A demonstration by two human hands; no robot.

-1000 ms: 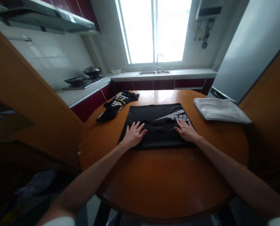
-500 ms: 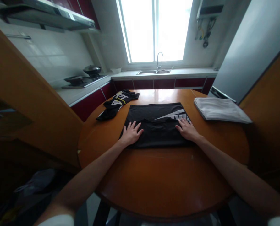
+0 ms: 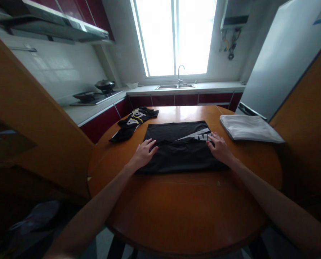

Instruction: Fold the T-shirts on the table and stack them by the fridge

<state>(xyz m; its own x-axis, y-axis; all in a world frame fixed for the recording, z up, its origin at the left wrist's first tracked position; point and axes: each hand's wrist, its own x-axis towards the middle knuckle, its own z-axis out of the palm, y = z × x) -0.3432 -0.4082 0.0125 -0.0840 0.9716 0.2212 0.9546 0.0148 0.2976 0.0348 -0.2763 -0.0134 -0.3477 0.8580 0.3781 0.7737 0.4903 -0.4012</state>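
Observation:
A black shirt (image 3: 182,156) with a grey-white print lies flat in front of me, its near part folded over toward the window. Over its left edge is my left hand (image 3: 144,153), open with the fingers spread. My right hand (image 3: 219,145) is likewise open at the right edge, fingertips beside the print. Neither hand grasps the cloth; whether the fingertips touch it I cannot tell. Both rest above the round wooden table (image 3: 187,208).
A crumpled black garment (image 3: 136,120) with white and yellow print lies at the table's back left. On the right is a folded white cloth (image 3: 249,127). Beyond the table stand a counter with a sink (image 3: 175,86), a stove with pans (image 3: 105,85) and a fridge (image 3: 279,54).
My hands have moved outward, away from each other, toward the side edges of the shirt. The camera view has shifted slightly. The shirt keeps its fold.

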